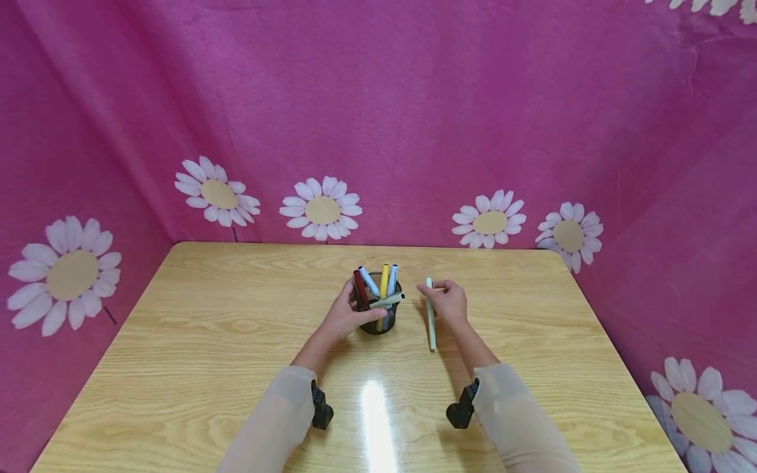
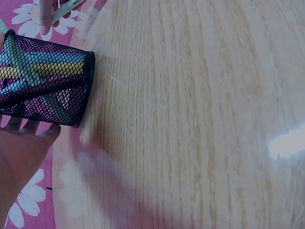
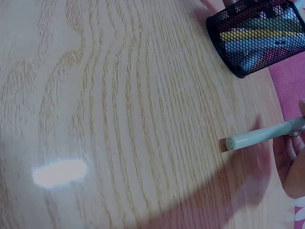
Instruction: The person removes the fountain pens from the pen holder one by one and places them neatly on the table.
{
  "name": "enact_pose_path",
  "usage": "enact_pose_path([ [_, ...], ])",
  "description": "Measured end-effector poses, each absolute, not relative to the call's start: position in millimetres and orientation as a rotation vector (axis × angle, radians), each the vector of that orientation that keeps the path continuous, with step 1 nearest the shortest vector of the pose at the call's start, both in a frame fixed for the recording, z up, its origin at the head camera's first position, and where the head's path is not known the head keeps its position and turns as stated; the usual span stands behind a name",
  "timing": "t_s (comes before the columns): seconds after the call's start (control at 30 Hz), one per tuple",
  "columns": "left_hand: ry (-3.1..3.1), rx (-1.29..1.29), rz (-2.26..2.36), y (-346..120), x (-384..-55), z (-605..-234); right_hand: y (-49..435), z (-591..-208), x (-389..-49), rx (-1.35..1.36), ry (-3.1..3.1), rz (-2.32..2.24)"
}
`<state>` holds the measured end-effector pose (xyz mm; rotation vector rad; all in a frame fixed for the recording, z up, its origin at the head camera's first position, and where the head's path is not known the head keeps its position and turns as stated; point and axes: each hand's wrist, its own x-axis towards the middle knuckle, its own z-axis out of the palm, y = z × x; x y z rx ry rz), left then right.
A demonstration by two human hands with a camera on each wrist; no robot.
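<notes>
A black mesh pen holder [image 1: 370, 323] stands upright with several markers in it: a dark red one [image 1: 360, 287], a yellow one [image 1: 384, 281], two light blue ones and a pale green one [image 1: 387, 301] leaning across the rim. My left hand [image 1: 345, 315] grips the holder from the left, thumb across its near side and fingers behind. To the right of the holder, my right hand [image 1: 447, 303] pinches another pale green marker [image 1: 431, 325] near its far end. In the right wrist view that marker's near end [image 3: 231, 143] points away from the fingers, close over the table.
The wood-grain table [image 1: 236, 315] carries a bright light reflection near its front. Pink cloth with white daisies [image 1: 384, 131] hangs behind and along both sides of the table. A small black camera sits at each wrist, by the pale sleeves [image 1: 520, 414].
</notes>
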<state>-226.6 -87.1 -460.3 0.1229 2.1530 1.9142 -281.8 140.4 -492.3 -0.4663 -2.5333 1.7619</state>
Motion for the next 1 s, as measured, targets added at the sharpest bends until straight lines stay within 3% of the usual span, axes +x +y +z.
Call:
enact_pose_path([
  [0.6, 2.181, 0.143, 1.915, -87, -228, -464, 135, -506, -285, -0.515, -2.593, 1.717],
  [1.0, 2.246, 0.111, 1.915, -85, -239, -491, 130, -510, -280, -0.515, -2.651, 1.623],
])
